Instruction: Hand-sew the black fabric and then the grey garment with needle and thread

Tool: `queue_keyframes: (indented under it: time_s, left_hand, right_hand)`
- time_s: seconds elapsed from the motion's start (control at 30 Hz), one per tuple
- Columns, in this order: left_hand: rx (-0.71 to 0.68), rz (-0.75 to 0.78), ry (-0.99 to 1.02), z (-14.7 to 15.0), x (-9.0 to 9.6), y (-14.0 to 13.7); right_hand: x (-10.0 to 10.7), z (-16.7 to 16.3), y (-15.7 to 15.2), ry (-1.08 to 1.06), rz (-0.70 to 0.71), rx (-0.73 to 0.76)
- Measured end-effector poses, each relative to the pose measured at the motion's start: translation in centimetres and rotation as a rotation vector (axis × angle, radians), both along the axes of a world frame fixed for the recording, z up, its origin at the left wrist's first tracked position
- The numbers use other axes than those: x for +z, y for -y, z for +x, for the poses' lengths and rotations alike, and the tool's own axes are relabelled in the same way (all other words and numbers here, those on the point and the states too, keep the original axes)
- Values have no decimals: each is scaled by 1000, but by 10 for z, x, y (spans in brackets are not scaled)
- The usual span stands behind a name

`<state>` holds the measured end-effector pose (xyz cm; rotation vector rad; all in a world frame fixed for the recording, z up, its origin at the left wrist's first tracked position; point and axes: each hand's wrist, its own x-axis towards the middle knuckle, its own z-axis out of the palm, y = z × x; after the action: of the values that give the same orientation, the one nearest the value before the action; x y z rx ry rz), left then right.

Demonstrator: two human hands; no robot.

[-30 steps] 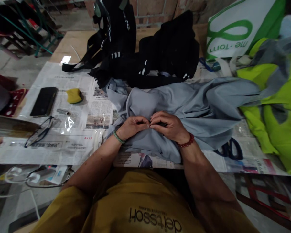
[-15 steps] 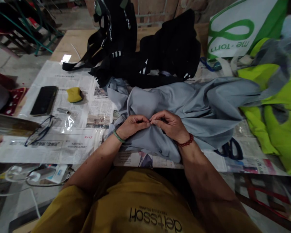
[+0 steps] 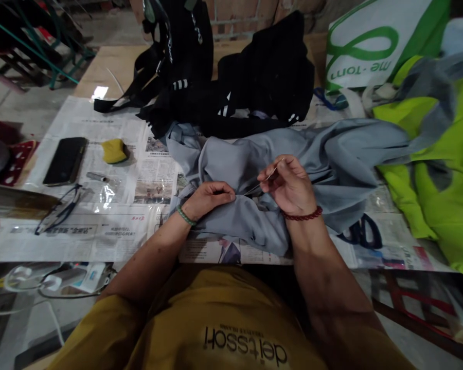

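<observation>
Grey cloth (image 3: 239,159), a garment by its look, lies in folds across the newspaper in front of me. My left hand (image 3: 208,200) pinches an edge of it between thumb and fingertips. My right hand (image 3: 292,187) is raised up and to the right of the left one, its thumb and finger closed on a thin sewing needle (image 3: 275,169). A fine pale thread (image 3: 254,189) runs slanting from the right hand down to the cloth beside my left fingertips. The exact spot where the thread enters the cloth is too small to make out.
Newspaper (image 3: 81,200) covers the table. At left lie a phone (image 3: 65,160), a yellow sponge (image 3: 114,151) and glasses (image 3: 64,208). Black clothing (image 3: 266,67) is heaped behind; blue-handled scissors (image 3: 364,231), a yellow-green garment (image 3: 447,200) and a white-green bag (image 3: 364,46) are at right.
My right hand has moved away from the left, up and to the right, turning palm upward and drawing the thread out. My left hand has stayed at the cloth edge.
</observation>
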<state>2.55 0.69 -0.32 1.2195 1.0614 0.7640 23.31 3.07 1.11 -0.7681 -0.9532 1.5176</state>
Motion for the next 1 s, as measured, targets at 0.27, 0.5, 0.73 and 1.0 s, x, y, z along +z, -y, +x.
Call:
queue_keyframes:
  time_s: [0.27, 0.5, 0.73, 1.0]
  left_hand:
    - [10, -30, 0, 0, 2, 0]
    - [-11, -25, 15, -1, 3, 0]
    - [-37, -15, 72, -5, 3, 0]
    - [-40, -25, 142, -7, 4, 2]
  right_hand:
    - [-6, 20, -19, -216, -27, -257]
    - [5, 21, -18, 11, 415, -759]
    - [32, 35, -16, 174, 567, -846]
    - [81, 74, -8, 282, 536, -918]
